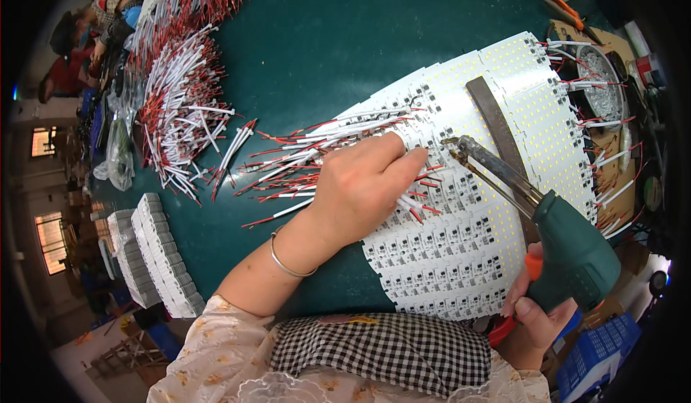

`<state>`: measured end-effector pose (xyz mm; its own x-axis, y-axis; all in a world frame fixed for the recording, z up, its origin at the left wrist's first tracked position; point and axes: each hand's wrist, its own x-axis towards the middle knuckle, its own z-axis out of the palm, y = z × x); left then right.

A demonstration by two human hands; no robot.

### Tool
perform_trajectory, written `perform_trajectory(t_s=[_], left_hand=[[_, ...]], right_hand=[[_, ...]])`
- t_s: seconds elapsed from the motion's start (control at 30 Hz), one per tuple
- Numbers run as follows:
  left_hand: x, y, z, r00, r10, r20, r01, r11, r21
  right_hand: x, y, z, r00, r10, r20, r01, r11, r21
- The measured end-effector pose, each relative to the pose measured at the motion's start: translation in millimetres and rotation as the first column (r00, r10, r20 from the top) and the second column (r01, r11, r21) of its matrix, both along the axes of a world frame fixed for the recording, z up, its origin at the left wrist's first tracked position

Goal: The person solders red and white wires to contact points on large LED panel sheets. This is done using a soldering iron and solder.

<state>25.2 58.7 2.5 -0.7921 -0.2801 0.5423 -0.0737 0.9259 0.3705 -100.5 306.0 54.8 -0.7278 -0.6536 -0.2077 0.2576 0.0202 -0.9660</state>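
My left hand (pixel 371 180) is closed over white-sleeved wires (pixel 309 146) with red ends, thumb and forefinger pressed together. These wires stick out on both sides of it, over a sheet of white LED circuit boards (pixel 439 248); what lies right between the fingertips is hidden. In my right hand (pixel 536 324) is a green soldering gun (pixel 576 252) with an orange trigger, gripped by its handle. Its metal tip points left, just beyond my left fingertips and over the boards. A dark flat bar (pixel 497 122) lies across the boards, partly behind the gun.
Heaps of white and red wires (pixel 183 108) cover the green table's (pixel 317 43) left side. Stacked white boards (pixel 162 259) stand nearer. At the right are a clear tub (pixel 601 86), orange-handled pliers (pixel 565 10) and a blue crate (pixel 597 352). Another person (pixel 72 61) sits far left.
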Motion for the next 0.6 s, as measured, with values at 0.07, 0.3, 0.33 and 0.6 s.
perform_trajectory(t_s=[0.07,0.3,0.33,0.6], left_hand=[[-0.7,0.1,0.7,1.000,0.005,0.006,-0.005,1.000,0.009],[-1.8,-0.7,1.5,1.000,0.001,0.002,-0.002,0.995,0.096],[-1.9,-0.8,1.0,1.000,0.002,-0.005,-0.001,0.995,0.099],[-1.1,-0.9,0.4,1.000,0.003,0.005,-0.004,0.996,0.091]], right_hand=[[-1.2,-0.1,1.2,1.000,0.022,0.004,-0.022,1.000,0.003],[1.3,-1.6,6.7,0.998,0.007,0.063,-0.012,0.998,0.068],[0.3,-1.2,8.8,0.998,0.007,0.063,-0.011,0.997,0.070],[0.6,-5.1,15.9,0.992,0.034,0.126,-0.050,0.991,0.124]])
